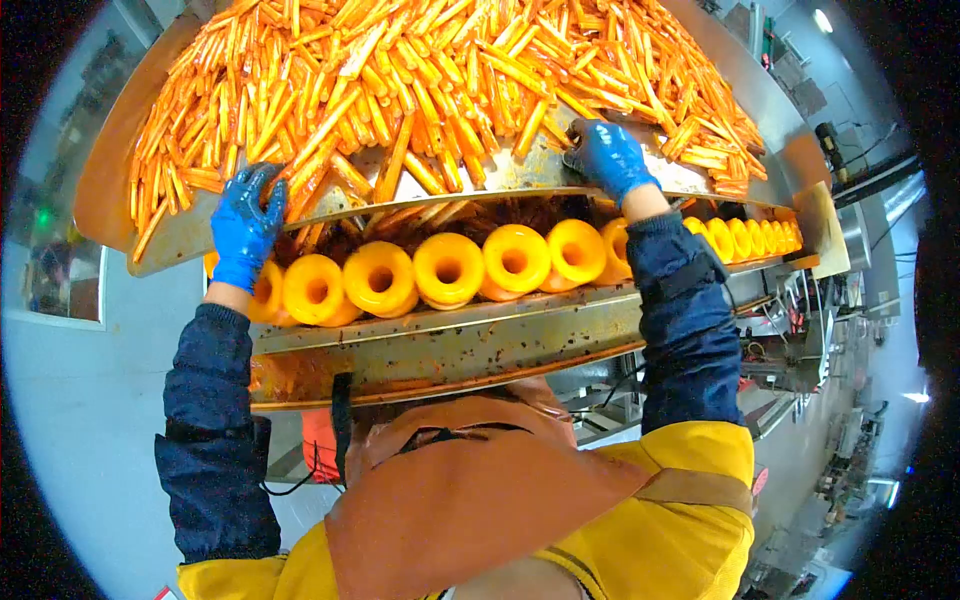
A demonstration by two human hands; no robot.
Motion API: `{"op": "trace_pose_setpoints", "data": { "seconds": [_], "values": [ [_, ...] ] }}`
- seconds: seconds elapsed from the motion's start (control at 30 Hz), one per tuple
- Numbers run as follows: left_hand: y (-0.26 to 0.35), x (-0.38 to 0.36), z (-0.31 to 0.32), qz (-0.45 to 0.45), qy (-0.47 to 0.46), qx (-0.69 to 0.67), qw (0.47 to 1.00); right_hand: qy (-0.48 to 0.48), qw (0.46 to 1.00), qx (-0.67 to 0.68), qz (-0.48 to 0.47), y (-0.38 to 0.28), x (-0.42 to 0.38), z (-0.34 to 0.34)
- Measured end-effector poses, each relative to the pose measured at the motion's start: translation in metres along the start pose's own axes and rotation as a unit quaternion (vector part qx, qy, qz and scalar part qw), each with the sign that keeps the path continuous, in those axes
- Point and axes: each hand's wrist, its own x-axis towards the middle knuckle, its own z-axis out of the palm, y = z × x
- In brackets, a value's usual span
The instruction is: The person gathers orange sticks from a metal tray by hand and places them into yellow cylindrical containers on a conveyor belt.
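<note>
Many orange sticks (400, 90) beside left hand (246, 225), grip loosely open; right hand (610, 158), grip unclear

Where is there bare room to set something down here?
On the grey metal tray, between the heaped orange sticks and the front rim, either side of the blue-gloved right hand. The speckled metal ledge below the hollow yellow cylinders looks free too. The heap and cylinder row are crowded.
</note>
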Motion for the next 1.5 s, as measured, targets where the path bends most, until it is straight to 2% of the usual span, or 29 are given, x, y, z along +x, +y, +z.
{"op": "trace_pose_setpoints", "data": {
  "seconds": [0.03,0.13,0.17,0.2,0.27,0.33,0.4,0.47,0.5,0.53,0.6,0.67,0.73,0.8,0.83,0.87,0.93,1.0,1.07,1.13,1.2,1.23,1.27,1.33,1.4,1.43,1.47,1.5],
  "values": [
    [0.001,0.0,0.0,0.0,0.006,0.003,1.0,-0.058,0.997,-0.043,-0.009,0.0,0.012,-0.004],
    [0.005,0.001,-0.002,-0.012,0.004,0.004,1.0,0.048,0.998,0.0,-0.03,0.016,0.043,-0.008],
    [0.002,0.001,0.0,0.003,0.015,-0.002,1.0,0.007,0.999,-0.045,-0.025,0.025,0.061,0.001],
    [0.002,0.001,0.0,0.0,0.014,0.0,1.0,0.005,0.999,-0.044,-0.027,0.026,0.076,0.007],
    [0.002,0.001,-0.001,0.019,0.026,-0.002,0.999,-0.115,0.993,-0.038,0.006,0.024,0.094,0.015],
    [0.002,0.001,0.0,0.019,0.028,0.003,0.999,-0.181,0.982,-0.031,-0.039,0.0,0.092,0.009],
    [0.002,0.001,0.001,0.019,0.033,0.004,0.999,-0.229,0.972,-0.002,-0.042,-0.011,0.071,-0.007],
    [0.0,0.0,0.002,0.022,0.034,0.006,0.999,-0.112,0.99,0.071,-0.036,0.002,0.045,-0.004],
    [0.0,-0.001,0.003,0.029,0.045,0.008,0.999,-0.089,0.984,0.152,0.033,0.005,0.033,-0.014],
    [0.0,-0.001,0.003,0.028,0.042,0.006,0.999,0.095,0.979,0.179,0.031,0.01,0.014,-0.008],
    [0.0,0.0,0.002,0.015,0.023,0.0,1.0,0.101,0.884,0.434,0.14,0.021,-0.017,-0.015],
    [0.002,0.0,0.001,0.017,0.022,-0.01,1.0,0.232,0.904,0.358,0.03,0.025,-0.069,-0.004],
    [0.002,0.0,0.001,0.005,0.02,-0.001,1.0,0.282,0.882,0.376,0.036,0.01,-0.108,0.01],
    [-0.002,-0.001,0.004,0.013,0.02,0.002,1.0,0.183,0.866,0.415,0.208,0.003,-0.137,0.011],
    [-0.003,-0.001,0.005,0.015,0.021,-0.001,1.0,0.224,0.822,0.484,0.201,0.008,-0.143,0.02],
    [-0.004,-0.001,0.006,0.017,0.021,-0.004,1.0,0.166,0.817,0.438,0.337,0.019,-0.152,0.021],
    [-0.002,-0.001,0.001,0.012,-0.001,0.001,1.0,0.318,0.742,0.539,0.24,0.018,-0.162,0.006],
    [-0.002,0.0,0.0,0.007,-0.022,0.004,1.0,0.299,0.807,0.466,0.206,0.039,-0.175,-0.01],
    [-0.004,0.0,0.003,-0.002,-0.017,0.0,1.0,0.22,0.887,0.338,0.226,0.047,-0.184,-0.027],
    [-0.005,-0.002,0.004,-0.003,-0.012,0.002,1.0,0.052,0.922,0.294,0.246,0.056,-0.182,-0.022],
    [-0.004,-0.001,0.005,-0.004,-0.005,0.005,1.0,0.083,0.946,0.233,0.21,0.059,-0.176,-0.005],
    [-0.004,-0.001,0.006,-0.002,-0.001,0.002,1.0,0.162,0.905,0.332,0.211,0.045,-0.17,-0.005],
    [-0.005,-0.002,0.005,0.0,0.001,0.0,1.0,0.16,0.905,0.334,0.21,0.032,-0.165,-0.003],
    [-0.008,-0.003,0.006,0.002,-0.005,0.007,1.0,0.19,0.834,0.489,0.173,0.011,-0.153,0.002],
    [-0.007,0.0,0.006,0.008,-0.007,0.013,1.0,0.076,0.853,0.486,0.175,0.006,-0.144,0.035],
    [-0.006,-0.001,0.004,-0.004,-0.022,-0.002,1.0,0.005,0.936,0.322,0.14,0.003,-0.141,0.037],
    [-0.006,0.001,0.002,-0.017,-0.035,-0.016,0.999,0.127,0.958,0.256,0.015,-0.002,-0.143,0.035],
    [-0.003,0.001,0.002,0.006,-0.006,-0.022,1.0,0.1,0.925,0.366,0.028,-0.001,-0.136,0.019]
  ]
}}
